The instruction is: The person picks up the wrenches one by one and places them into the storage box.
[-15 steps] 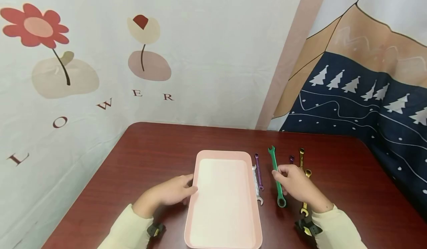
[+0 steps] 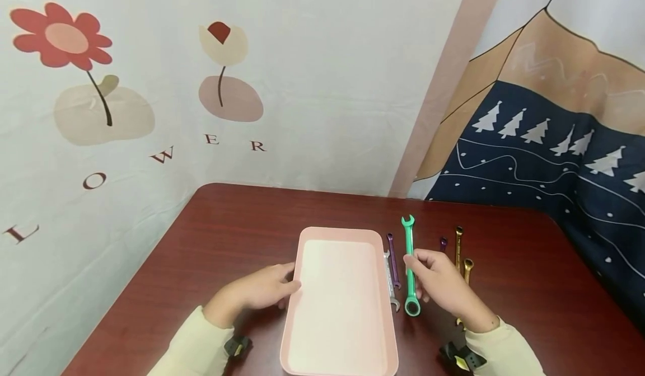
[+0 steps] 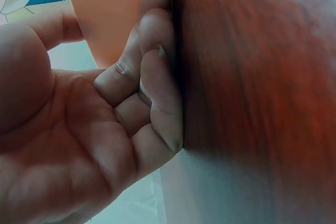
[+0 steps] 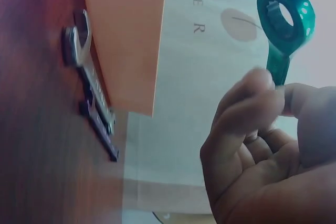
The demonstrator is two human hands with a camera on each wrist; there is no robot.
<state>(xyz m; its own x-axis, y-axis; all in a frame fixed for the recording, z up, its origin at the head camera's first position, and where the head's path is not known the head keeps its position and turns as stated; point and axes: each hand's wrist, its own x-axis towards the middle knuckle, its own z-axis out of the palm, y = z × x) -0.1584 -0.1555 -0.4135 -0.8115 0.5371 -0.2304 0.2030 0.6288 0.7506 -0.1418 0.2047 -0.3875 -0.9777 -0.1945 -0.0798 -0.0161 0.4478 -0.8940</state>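
Note:
My right hand (image 2: pixel 445 281) pinches a green combination wrench (image 2: pixel 410 247) between thumb and fingers, above the table. Its open end points to the back and its ring end (image 4: pixel 286 17) to the front. To its left, a silver wrench (image 2: pixel 390 286) and a small purple wrench (image 2: pixel 394 264) lie along the right side of a pink tray (image 2: pixel 342 303). The left hand (image 2: pixel 262 287) holds the tray's left edge, thumb over the rim. In the left wrist view its curled fingers (image 3: pixel 160 85) lie against the tabletop beside the tray wall.
Right of the right hand lie two gold wrenches (image 2: pixel 458 244) and another purple wrench (image 2: pixel 443 244), partly hidden by the hand. Printed cloth (image 2: pixel 322 85) hangs behind the dark red table (image 2: pixel 242 219).
The green wrench has moved slightly left, closer to the tray, and turned more upright in the head view. The left hand stays at the tray's edge.

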